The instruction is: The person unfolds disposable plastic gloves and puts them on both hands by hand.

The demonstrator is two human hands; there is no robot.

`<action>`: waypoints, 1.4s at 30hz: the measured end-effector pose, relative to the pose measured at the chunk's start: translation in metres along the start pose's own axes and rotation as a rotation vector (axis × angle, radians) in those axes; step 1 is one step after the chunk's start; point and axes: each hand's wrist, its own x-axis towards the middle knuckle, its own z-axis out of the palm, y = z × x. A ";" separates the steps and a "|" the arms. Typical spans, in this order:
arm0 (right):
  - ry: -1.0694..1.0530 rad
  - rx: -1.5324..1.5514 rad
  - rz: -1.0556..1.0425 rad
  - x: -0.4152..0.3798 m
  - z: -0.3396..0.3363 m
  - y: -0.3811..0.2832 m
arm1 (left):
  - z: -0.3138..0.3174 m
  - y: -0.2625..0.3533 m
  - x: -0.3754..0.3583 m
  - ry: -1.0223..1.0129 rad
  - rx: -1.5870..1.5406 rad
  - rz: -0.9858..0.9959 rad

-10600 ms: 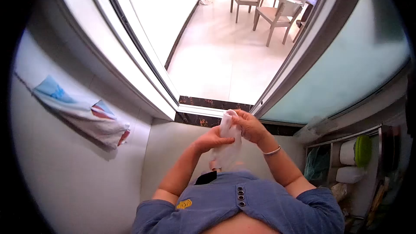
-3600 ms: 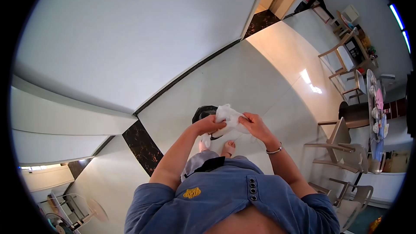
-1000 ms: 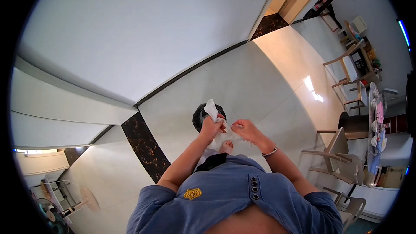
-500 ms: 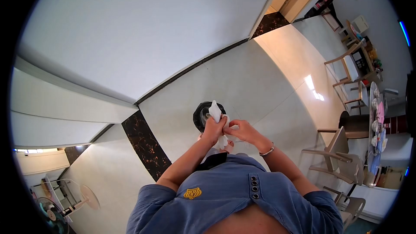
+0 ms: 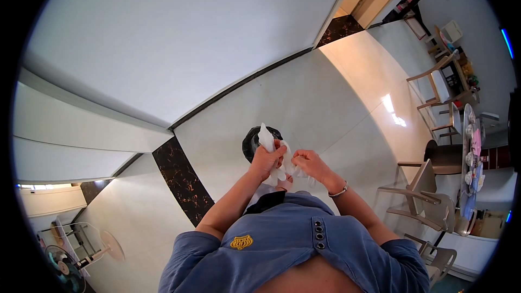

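A thin, crumpled white plastic bag [image 5: 266, 137] is bunched in my left hand [image 5: 266, 163], its fingers wrapped round it and one end poking up past the thumb. Just to the right, my right hand [image 5: 313, 165] is closed, pinching another part of the same thin white material, with a wispy translucent piece trailing below the fingers. Below the hands, a bin with a black liner [image 5: 251, 144] stands on the floor; the bag and my left hand hide part of it.
A white wall [image 5: 179, 38] with dark skirting runs ahead. Dark marbled strips [image 5: 184, 182] cross the pale tiled floor. Wooden chairs [image 5: 423, 192] and a table with dishes [image 5: 468, 157] stand to the right. A fan [image 5: 62, 268] is at lower left.
My right hand has moved right and slightly away from my left, drawing out part of the white bag. My left hand has shifted slightly left, still gripping the bag.
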 end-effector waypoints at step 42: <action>0.022 0.090 0.101 -0.021 -0.034 -0.010 | -0.033 -0.002 0.007 0.047 -0.226 0.064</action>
